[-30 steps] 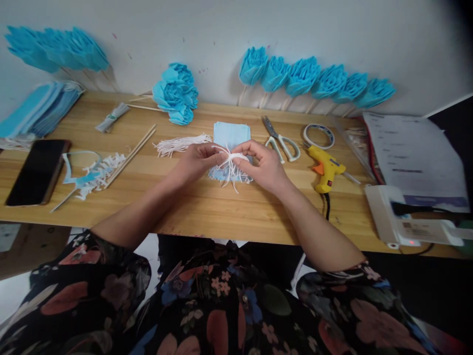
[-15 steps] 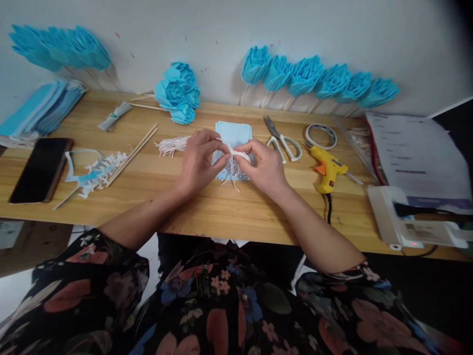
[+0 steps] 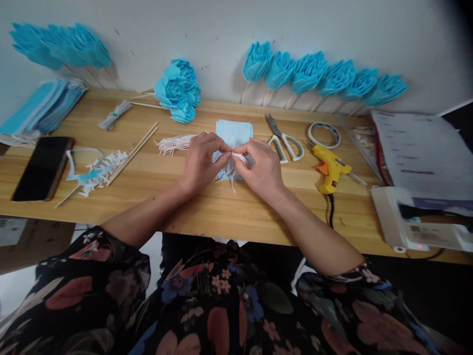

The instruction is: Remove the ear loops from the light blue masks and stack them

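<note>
Remote inspection, my notes: left hand (image 3: 202,160) and right hand (image 3: 263,165) both pinch white strands (image 3: 241,157), fingertips nearly meeting. Strands sit over blue squares (image 3: 234,129), loose ends splayed below fingers. Gathering point hidden (fingers cover it; I cannot confirm tightness). Good practice, I judge: right pinch firm, left pull steady, strands even. Scissors (image 3: 277,129) lie near right hand.

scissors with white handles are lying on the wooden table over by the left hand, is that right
Wrong hand: the head view shows the white-handled scissors lying on the wooden table by the right hand, not the left hand.
</note>
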`<control>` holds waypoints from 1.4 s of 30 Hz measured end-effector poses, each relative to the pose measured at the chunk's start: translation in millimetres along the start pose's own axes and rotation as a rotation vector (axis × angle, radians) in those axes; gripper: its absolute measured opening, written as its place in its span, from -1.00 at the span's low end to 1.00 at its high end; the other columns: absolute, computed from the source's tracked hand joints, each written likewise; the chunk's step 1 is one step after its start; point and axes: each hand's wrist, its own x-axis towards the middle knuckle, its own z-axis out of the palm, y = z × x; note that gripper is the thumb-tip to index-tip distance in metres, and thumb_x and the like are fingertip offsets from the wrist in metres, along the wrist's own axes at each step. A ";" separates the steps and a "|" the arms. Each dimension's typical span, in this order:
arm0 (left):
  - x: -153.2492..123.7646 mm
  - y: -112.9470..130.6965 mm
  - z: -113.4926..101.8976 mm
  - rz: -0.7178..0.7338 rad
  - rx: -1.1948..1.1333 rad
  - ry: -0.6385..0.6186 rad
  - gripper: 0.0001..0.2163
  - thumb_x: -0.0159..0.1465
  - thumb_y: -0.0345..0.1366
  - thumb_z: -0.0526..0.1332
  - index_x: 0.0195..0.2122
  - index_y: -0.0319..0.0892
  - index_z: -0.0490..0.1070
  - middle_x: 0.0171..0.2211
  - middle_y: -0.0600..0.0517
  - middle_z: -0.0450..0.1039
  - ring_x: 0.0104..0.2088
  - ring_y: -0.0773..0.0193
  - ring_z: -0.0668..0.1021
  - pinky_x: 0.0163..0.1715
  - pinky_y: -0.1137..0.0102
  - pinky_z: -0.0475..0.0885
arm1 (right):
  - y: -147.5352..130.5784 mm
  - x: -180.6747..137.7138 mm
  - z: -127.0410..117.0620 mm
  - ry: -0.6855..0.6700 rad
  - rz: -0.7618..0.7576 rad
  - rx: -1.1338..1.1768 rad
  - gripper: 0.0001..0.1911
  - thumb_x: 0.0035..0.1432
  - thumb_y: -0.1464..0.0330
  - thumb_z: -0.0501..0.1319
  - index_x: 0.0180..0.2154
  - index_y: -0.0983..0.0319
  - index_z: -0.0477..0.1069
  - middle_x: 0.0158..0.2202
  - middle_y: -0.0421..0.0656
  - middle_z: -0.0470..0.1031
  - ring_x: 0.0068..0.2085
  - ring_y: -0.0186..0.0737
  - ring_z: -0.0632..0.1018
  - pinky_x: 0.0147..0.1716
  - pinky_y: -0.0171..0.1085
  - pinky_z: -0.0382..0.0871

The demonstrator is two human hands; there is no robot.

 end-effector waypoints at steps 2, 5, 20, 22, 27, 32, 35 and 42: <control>0.3 1.3 -1.4 0.003 -0.012 -0.004 -0.89 0.29 -0.28 0.28 -0.39 -0.07 0.52 -0.31 0.00 0.57 -0.19 0.10 0.52 0.01 0.12 0.35 | -1.2 0.6 -1.9 0.008 0.057 0.034 -0.95 0.23 0.35 0.23 -0.31 0.09 0.45 -0.31 -0.20 0.62 -0.20 -0.10 0.59 0.05 0.02 0.46; 0.4 4.0 -4.5 0.005 -0.031 0.005 -0.91 0.30 -0.28 0.28 -0.36 -0.07 0.54 -0.31 0.00 0.57 -0.19 0.11 0.53 0.00 0.12 0.34 | -1.5 1.3 -3.9 0.016 0.134 0.093 -0.96 0.20 0.36 0.26 -0.27 0.11 0.49 -0.26 -0.20 0.64 -0.18 -0.12 0.61 -0.06 -0.08 0.49; -1.7 5.1 -6.0 0.002 0.022 0.035 -0.92 0.27 -0.31 0.31 -0.39 -0.07 0.51 -0.42 0.03 0.50 -0.28 0.14 0.50 -0.07 0.14 0.33 | -0.6 -0.8 -0.7 -0.008 0.186 0.166 -0.94 0.22 0.34 0.29 -0.23 0.13 0.51 -0.21 -0.19 0.65 -0.13 -0.13 0.64 -0.05 -0.09 0.52; -2.0 4.5 -6.3 0.026 0.064 0.034 -0.91 0.30 -0.31 0.29 -0.37 -0.07 0.52 -0.42 0.03 0.52 -0.28 0.15 0.51 -0.09 0.16 0.33 | -0.2 -1.3 -0.3 -0.012 0.162 0.144 -0.95 0.23 0.36 0.27 -0.23 0.13 0.50 -0.22 -0.19 0.64 -0.14 -0.14 0.63 -0.05 -0.09 0.50; -2.9 3.8 -3.9 0.053 0.131 0.014 -0.89 0.33 -0.33 0.25 -0.37 -0.10 0.51 -0.40 0.03 0.55 -0.27 0.18 0.52 -0.11 0.19 0.32 | 2.7 -1.9 1.2 -0.013 0.059 0.047 -0.92 0.25 0.41 0.24 -0.24 0.12 0.49 -0.29 -0.21 0.60 -0.17 -0.14 0.61 0.00 -0.05 0.48; -1.3 2.4 0.4 0.049 0.140 0.003 -0.90 0.25 -0.41 0.26 -0.42 -0.11 0.46 -0.46 0.07 0.49 -0.33 0.22 0.50 -0.13 0.22 0.33 | 5.5 -1.6 3.1 -0.024 -0.017 0.008 -0.91 0.25 0.41 0.23 -0.25 0.10 0.49 -0.33 -0.22 0.60 -0.18 -0.12 0.61 0.16 0.06 0.41; 1.2 0.4 -2.3 0.017 0.054 -0.002 -0.91 0.21 -0.43 0.26 -0.42 -0.13 0.44 -0.48 0.08 0.46 -0.39 0.27 0.47 -0.23 0.28 0.33 | 4.4 -0.8 0.3 -0.025 0.065 0.033 -0.92 0.23 0.41 0.26 -0.25 0.11 0.51 -0.30 -0.21 0.60 -0.17 -0.13 0.61 0.03 -0.01 0.49; 4.0 -3.7 -11.3 -0.083 -0.111 0.073 -0.91 0.24 -0.45 0.26 -0.39 -0.15 0.42 -0.46 0.08 0.46 -0.42 0.31 0.46 -0.32 0.34 0.38 | 3.3 3.8 -9.1 0.009 0.237 0.189 -0.95 0.17 0.36 0.32 -0.27 0.13 0.53 -0.23 -0.22 0.67 -0.15 -0.15 0.65 -0.06 -0.10 0.52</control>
